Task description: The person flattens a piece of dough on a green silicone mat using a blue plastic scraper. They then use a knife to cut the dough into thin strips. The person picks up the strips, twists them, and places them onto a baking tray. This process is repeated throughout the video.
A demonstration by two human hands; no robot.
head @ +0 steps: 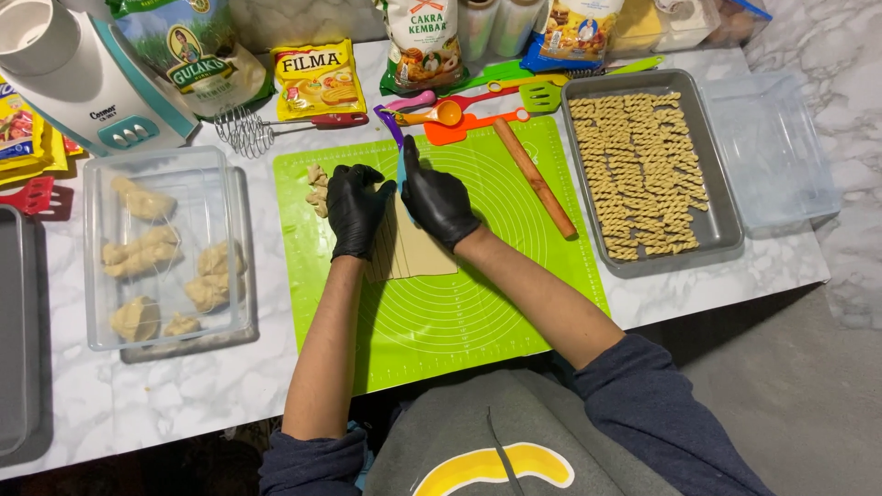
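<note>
**Gloved hands work flat dough on a green mat**

A white marble-patterned table [138, 404] carries a green rubbery mat [459, 312] ringed with printed circles, its near half bare. At right, a grey metal tray [726, 230] holds rows of twisted dough pieces; at left, a clear plastic box [101, 184] holds rough lumps. A smooth wooden rolling pin [535, 177] lies slanted, apart from the hands. A thin pale dough sheet [418, 253] rests mid-mat. The left hand [354, 209] presses it, fingers together; the right hand [438, 200] is clamped on a blue cutter [401, 174] at the sheet's far edge.
</note>
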